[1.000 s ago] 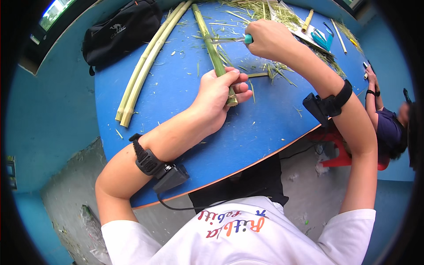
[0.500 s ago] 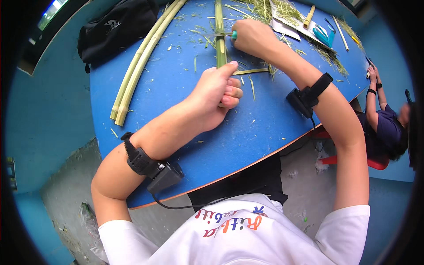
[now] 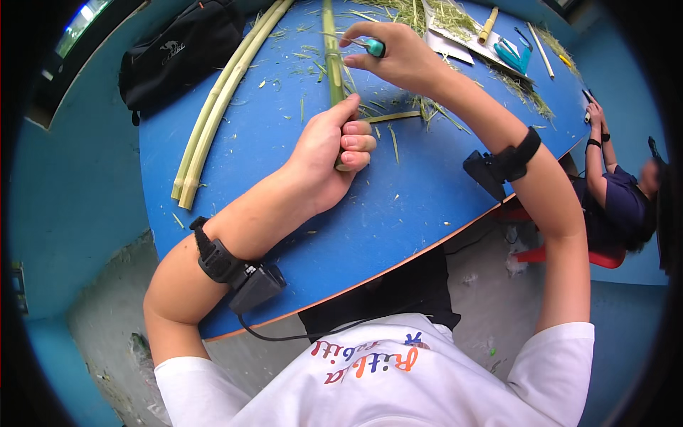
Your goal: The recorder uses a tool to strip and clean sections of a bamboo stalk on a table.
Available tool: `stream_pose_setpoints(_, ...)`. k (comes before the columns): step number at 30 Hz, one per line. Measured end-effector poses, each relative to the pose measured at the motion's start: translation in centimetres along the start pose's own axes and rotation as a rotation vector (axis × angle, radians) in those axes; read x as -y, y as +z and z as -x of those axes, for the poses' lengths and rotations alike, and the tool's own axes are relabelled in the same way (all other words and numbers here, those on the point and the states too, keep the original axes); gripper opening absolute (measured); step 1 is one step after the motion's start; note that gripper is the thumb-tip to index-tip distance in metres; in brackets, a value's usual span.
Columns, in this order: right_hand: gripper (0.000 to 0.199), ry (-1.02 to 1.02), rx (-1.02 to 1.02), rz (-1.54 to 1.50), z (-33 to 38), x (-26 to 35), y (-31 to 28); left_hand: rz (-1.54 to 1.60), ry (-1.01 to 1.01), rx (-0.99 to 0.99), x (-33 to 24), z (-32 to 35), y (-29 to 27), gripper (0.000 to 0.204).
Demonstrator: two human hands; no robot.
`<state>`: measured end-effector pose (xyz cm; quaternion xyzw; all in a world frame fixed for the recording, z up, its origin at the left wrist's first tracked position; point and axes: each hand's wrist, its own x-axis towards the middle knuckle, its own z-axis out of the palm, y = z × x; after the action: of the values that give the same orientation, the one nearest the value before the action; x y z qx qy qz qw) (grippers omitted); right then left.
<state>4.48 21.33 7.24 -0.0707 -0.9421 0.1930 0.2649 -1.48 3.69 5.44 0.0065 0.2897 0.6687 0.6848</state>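
Observation:
My left hand [image 3: 329, 153] is wrapped around the near end of a green bamboo stalk [image 3: 335, 77], thumb lying along it. The stalk points away from me over the blue table, with pale shaved patches on its skin. My right hand [image 3: 407, 58] is beside it with index finger and thumb spread, loosely holding a small knife with a teal-and-black handle [image 3: 375, 48]. Its thin blade reaches left over the stalk near a joint; whether it touches cannot be made out. A thin bamboo strip [image 3: 393, 117] lies just right of my left hand.
Two long bamboo poles [image 3: 222, 107] and a black bag [image 3: 181, 57] lie at the left of the blue table [image 3: 398, 192]. Shavings, a short bamboo piece [image 3: 488, 26] and a teal tool [image 3: 514, 58] are at the far right. Another person [image 3: 617, 185] sits beyond the right edge.
My right hand has loosened from a tight closed grip, with index finger and thumb now spread around the knife. The view has shifted slightly. My left hand keeps holding the stalk.

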Motion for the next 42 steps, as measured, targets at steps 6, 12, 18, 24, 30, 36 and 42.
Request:
stream_pose_setpoints(6, 0.02, -0.183, 0.013, 0.001, 0.2, -0.7, 0.8, 0.008, 0.007, -0.005, 0.9, -0.3, 0.3, 0.02)
stream_pose_setpoints(12, 0.016, -0.137, -0.09, 0.026, 1.0, -0.9, 0.5, -0.073, 0.031, -0.013, 1.7, -0.3, 0.9, 0.022)
stream_pose_setpoints(18, 0.025, 0.483, -0.375, -0.393, -3.9, -3.0, -4.5, -0.333, 0.106, -0.006, 2.5, 0.5, 1.5, 0.024)
stream_pose_setpoints(24, 0.011, 0.512, -0.266, -0.187, -6.9, -4.7, -12.9, -0.31, 0.062, 0.031, 2.4, 1.3, 1.0, 0.023)
stream_pose_setpoints(30, 0.02, 0.226, 0.318, 0.379, -1.4, -0.1, -4.6, -0.144, 0.069, 0.005, 1.3, 1.1, -0.4, 0.022)
stream_pose_setpoints(36, 0.025, 0.072, 0.114, 0.479, -0.2, -2.4, -2.6, -0.299, 0.159, -0.064, 1.5, 1.2, 0.5, 0.02)
stream_pose_setpoints(42, 0.036, 0.29, 0.348, 0.56, 0.4, -0.2, -2.7, -0.279, 0.137, -0.072, 1.4, 0.8, 0.1, 0.015)
